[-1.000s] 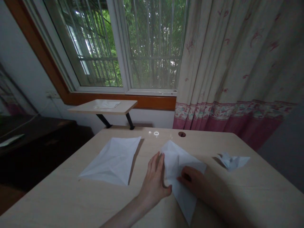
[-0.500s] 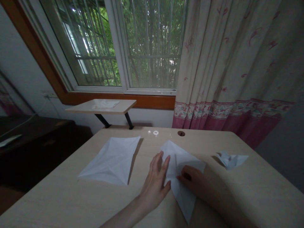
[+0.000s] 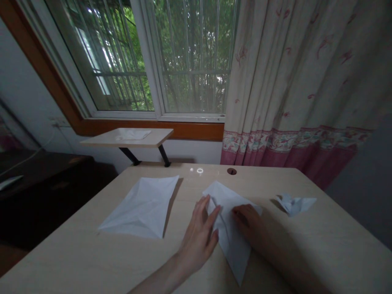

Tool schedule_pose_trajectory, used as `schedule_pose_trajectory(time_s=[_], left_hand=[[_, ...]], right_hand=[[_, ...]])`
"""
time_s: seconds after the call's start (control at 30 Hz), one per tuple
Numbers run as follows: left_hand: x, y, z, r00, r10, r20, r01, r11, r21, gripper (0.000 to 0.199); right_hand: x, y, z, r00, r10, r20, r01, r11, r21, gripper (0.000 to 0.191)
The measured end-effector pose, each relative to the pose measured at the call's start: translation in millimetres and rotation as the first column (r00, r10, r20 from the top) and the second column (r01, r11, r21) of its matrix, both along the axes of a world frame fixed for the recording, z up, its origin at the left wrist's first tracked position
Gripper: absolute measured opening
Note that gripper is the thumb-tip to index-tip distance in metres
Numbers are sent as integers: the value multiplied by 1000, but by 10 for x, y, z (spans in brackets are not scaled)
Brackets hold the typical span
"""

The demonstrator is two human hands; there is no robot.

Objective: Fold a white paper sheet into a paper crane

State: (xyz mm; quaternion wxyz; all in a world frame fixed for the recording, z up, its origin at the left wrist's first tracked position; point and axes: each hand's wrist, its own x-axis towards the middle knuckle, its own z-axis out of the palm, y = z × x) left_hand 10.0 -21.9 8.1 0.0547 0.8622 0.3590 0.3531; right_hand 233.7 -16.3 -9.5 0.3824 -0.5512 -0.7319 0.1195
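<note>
A white sheet of paper (image 3: 237, 245), creased and partly folded into a kite-like shape, lies on the table under both my hands. My left hand (image 3: 199, 232) rests along its left edge, fingers stretched out and thumb held apart. A raised fold runs beside those fingers. Over the right part of the paper is my right hand (image 3: 249, 222), its fingers curled together with the tips at the surface. Whether they pinch anything is hidden in shadow.
Another creased white sheet (image 3: 141, 208) lies to the left. A small folded paper piece (image 3: 295, 204) sits at the right. Behind are a raised shelf (image 3: 141, 143) with white paper on it, a round table hole (image 3: 232, 171) and a curtain (image 3: 275, 102).
My right hand has moved slightly up and away from the middle crease, its fingers more curled. The fold beside my left hand looks more raised. The view has shifted a little.
</note>
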Motion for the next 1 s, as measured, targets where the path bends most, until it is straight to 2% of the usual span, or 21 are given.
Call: schedule_pose_trajectory(time_s=[0.13, 0.2, 0.33, 0.43, 0.6, 0.77, 1.0], left_hand=[[-1, -18, 23, 997, -26, -77, 31, 997, 64, 59], [-7, -34, 53, 990, -55, -131, 66, 994, 83, 53], [-20, -60, 144, 964, -138, -226, 162, 982, 92, 39], [-22, -63, 199, 937, -198, -290, 225, 972, 64, 36], [-5, -65, 195, 935, -212, -286, 222, 975, 4, 29], [9, -97, 163, 920, -184, -346, 186, 982, -27, 16], [40, -130, 160, 925, -129, -357, 121, 992, -46, 20]], right_hand=[[63, 62, -141, 998, -16, 64, 12, 997, 70, 33], [81, 81, -190, 993, -32, 111, 26, 998, 53, 36], [79, 91, -225, 981, -23, 194, 21, 1000, 9, 37], [60, 78, -225, 960, -16, 278, 7, 999, 36, 39], [56, 42, -230, 900, -20, 436, -32, 993, 111, 43], [85, 18, -168, 843, 13, 538, -85, 990, 109, 46], [142, -4, -34, 838, 48, 544, -89, 995, 50, 42]])
